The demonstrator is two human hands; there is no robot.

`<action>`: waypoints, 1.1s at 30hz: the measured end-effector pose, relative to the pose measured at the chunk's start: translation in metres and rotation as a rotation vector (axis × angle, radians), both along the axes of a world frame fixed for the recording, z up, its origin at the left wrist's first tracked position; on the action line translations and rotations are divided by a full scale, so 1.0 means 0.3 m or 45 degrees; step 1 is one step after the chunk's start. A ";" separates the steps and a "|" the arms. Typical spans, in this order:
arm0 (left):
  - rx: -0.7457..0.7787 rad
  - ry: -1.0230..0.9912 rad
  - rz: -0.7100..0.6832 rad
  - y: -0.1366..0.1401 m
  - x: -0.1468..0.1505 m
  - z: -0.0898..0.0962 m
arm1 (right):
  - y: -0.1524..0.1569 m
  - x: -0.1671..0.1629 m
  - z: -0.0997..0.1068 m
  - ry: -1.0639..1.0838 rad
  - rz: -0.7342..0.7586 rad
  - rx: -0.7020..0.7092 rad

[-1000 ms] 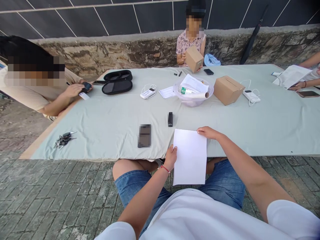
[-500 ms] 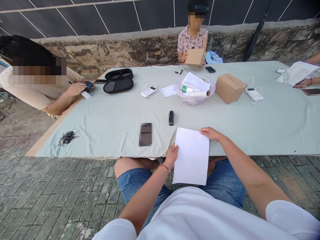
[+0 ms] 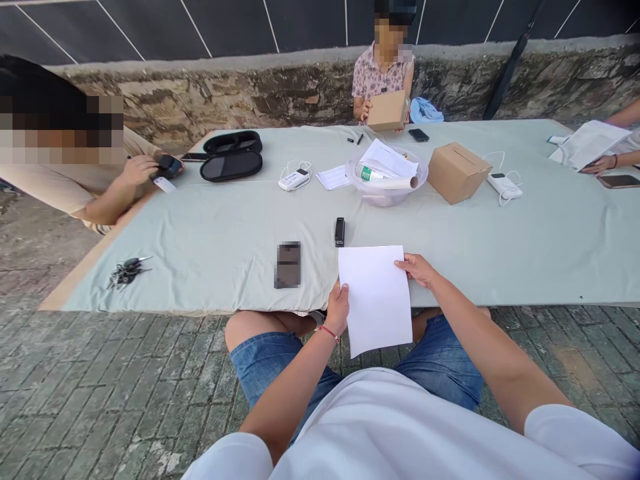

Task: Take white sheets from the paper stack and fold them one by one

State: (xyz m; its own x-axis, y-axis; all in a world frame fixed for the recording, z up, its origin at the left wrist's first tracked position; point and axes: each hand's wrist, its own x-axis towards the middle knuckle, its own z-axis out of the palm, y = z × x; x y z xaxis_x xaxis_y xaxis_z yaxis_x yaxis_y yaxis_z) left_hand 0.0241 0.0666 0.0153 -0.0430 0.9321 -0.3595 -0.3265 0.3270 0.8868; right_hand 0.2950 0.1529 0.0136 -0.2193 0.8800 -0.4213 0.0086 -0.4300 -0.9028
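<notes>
White blank paper (image 3: pixel 376 303) is held up over my lap and the table's near edge; I cannot tell how many sheets it is. My left hand (image 3: pixel 338 309) grips its left edge, thumb on top. At the upper right edge, my right hand (image 3: pixel 418 268) pinches it between thumb and fingers. Just beyond the paper's top edge stands a small black stapler-like object (image 3: pixel 340 232). To the left lies a dark, blurred flat item (image 3: pixel 288 265), apart from both hands.
On the cloth-covered table (image 3: pixel 210 240) are keys (image 3: pixel 128 272), a black case (image 3: pixel 232 165), a plastic basin (image 3: pixel 361 187) with papers and a roll, a cardboard box (image 3: pixel 457 175) and white corded devices (image 3: pixel 295 180). People sit left, opposite and right; the one opposite holds a box (image 3: pixel 387 111).
The paper has turned slightly counterclockwise and moved a little up and left, its lower edge now curving. Both hands keep hold of it. The whole view has shifted slightly.
</notes>
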 end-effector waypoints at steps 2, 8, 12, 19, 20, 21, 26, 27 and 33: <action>0.010 -0.004 -0.007 -0.002 0.001 0.000 | -0.014 -0.009 -0.014 0.003 -0.054 0.014; 0.052 0.015 0.013 -0.006 0.007 -0.004 | -0.016 -0.006 -0.029 0.053 -0.048 0.044; 0.038 0.016 0.025 -0.010 0.011 0.002 | -0.016 -0.008 -0.015 0.035 -0.030 0.049; 0.021 -0.065 0.153 -0.008 0.016 0.018 | -0.044 -0.056 0.025 0.173 -0.124 0.088; 0.036 -0.100 0.140 -0.006 0.016 0.017 | -0.049 -0.064 0.030 0.205 -0.126 0.056; 0.047 -0.130 0.123 -0.005 0.016 0.015 | -0.054 -0.071 0.036 0.235 -0.125 0.025; 0.108 -0.173 0.092 -0.002 0.014 0.017 | -0.069 -0.080 0.054 0.418 -0.176 -0.036; 0.137 -0.176 0.084 -0.002 0.014 0.022 | -0.071 -0.079 0.055 0.457 -0.163 -0.058; -0.027 -0.394 -0.005 -0.002 0.011 0.057 | -0.080 -0.082 0.049 0.536 -0.145 -0.120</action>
State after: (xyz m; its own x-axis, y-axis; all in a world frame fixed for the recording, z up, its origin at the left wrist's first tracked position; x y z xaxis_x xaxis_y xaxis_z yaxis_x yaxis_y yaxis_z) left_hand 0.0274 0.0660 0.0323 0.0750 0.9244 -0.3741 -0.5787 0.3458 0.7386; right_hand 0.2706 0.1288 0.0283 -0.2931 0.8706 -0.3953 -0.4035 -0.4874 -0.7743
